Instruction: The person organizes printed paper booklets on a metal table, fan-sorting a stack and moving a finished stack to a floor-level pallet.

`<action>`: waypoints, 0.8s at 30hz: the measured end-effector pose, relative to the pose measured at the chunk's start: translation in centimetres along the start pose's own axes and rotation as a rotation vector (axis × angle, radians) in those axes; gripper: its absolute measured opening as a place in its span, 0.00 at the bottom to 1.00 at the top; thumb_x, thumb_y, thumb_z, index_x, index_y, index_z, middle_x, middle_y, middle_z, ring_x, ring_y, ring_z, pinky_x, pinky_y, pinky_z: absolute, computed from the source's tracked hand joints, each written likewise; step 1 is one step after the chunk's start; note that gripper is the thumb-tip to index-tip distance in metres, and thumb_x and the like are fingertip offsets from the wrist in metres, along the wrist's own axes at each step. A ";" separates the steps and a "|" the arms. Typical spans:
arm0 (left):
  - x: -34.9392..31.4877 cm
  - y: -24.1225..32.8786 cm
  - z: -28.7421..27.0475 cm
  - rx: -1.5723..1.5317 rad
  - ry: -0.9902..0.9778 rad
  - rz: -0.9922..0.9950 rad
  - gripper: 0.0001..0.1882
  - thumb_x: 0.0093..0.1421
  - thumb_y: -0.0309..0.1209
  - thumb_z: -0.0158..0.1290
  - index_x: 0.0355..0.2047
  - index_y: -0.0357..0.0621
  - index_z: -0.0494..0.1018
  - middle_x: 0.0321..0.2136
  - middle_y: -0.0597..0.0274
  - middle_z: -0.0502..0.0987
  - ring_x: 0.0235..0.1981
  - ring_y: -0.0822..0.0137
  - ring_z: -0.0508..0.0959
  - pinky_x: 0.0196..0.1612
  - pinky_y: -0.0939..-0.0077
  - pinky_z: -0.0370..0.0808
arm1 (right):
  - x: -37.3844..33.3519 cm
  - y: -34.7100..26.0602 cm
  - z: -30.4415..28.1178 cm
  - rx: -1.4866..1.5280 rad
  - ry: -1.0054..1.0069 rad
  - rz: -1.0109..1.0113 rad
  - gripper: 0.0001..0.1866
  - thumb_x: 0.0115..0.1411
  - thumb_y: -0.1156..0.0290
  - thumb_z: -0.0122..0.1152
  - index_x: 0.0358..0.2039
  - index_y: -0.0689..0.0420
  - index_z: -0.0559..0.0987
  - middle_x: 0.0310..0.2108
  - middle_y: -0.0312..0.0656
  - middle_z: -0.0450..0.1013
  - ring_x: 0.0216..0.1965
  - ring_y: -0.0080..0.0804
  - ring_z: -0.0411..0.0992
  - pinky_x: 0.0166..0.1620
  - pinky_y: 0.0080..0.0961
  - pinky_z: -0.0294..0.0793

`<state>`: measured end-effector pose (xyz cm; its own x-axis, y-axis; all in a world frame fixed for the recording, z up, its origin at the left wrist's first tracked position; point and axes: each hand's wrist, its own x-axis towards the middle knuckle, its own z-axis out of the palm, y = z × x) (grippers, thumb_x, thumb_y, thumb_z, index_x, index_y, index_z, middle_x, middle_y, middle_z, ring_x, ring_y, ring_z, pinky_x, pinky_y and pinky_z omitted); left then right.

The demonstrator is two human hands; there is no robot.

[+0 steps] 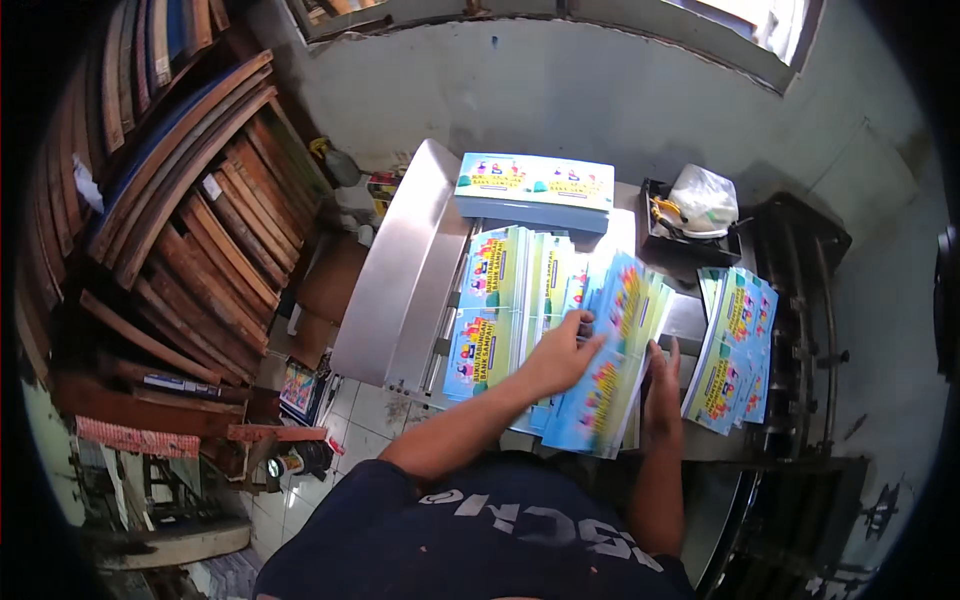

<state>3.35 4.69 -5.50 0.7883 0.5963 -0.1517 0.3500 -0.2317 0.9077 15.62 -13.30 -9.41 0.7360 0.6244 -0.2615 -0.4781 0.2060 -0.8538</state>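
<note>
My left hand [562, 358] is closed on the left side of a bundle of blue, yellow and green printed sheets [605, 385], its thumb lying over the top face. Along the bundle's right edge, my right hand [662, 392] rests with straight fingers, palm turned toward the paper. The bundle looks slightly tilted and fanned at its right edge. Left of it, overlapping rows of matching sheets [483, 345] lie on the metal table, partly covered by my left forearm. Beyond my right hand is another fanned pile of printed sheets [735, 350].
At the back stands a neat, thick stack of printed sheets [535, 185]. A raised metal side panel [390, 270] borders the table on the left. A black tray [690, 240] holds a clear plastic bag. Wooden frames [215, 230] fill the left rack; dark machine rails [810, 330] stand right.
</note>
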 end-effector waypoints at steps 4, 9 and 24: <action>0.2 -4.1 -4.7 0.533 0.444 0.121 0.34 0.57 0.47 0.59 0.54 0.32 0.65 0.48 0.41 0.71 0.53 0.46 0.70 0.57 0.54 0.66 | 0.1 4.5 -1.6 -1.159 0.140 -0.373 0.48 0.53 0.63 0.61 0.68 0.66 0.47 0.66 0.63 0.51 0.68 0.56 0.50 0.69 0.49 0.45; -0.1 -9.8 -9.8 0.494 0.407 -0.355 0.43 0.52 0.50 0.63 0.58 0.31 0.61 0.53 0.37 0.69 0.56 0.44 0.70 0.58 0.54 0.67 | -0.2 5.3 0.5 -1.278 0.261 -0.394 0.44 0.54 0.64 0.60 0.67 0.63 0.51 0.65 0.61 0.55 0.66 0.61 0.50 0.69 0.50 0.44; -1.7 -0.4 -17.4 0.387 0.671 0.205 0.12 0.65 0.37 0.52 0.34 0.41 0.77 0.26 0.50 0.80 0.27 0.50 0.81 0.31 0.58 0.75 | 0.0 5.5 0.1 -1.370 0.220 -0.461 0.46 0.53 0.57 0.60 0.67 0.64 0.52 0.65 0.59 0.53 0.69 0.54 0.48 0.69 0.52 0.41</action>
<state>-6.89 17.17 1.21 0.4261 0.8196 0.3829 0.4786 -0.5634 0.6734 12.97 -12.04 -14.01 0.8110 0.5522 0.1934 0.5439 -0.5897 -0.5970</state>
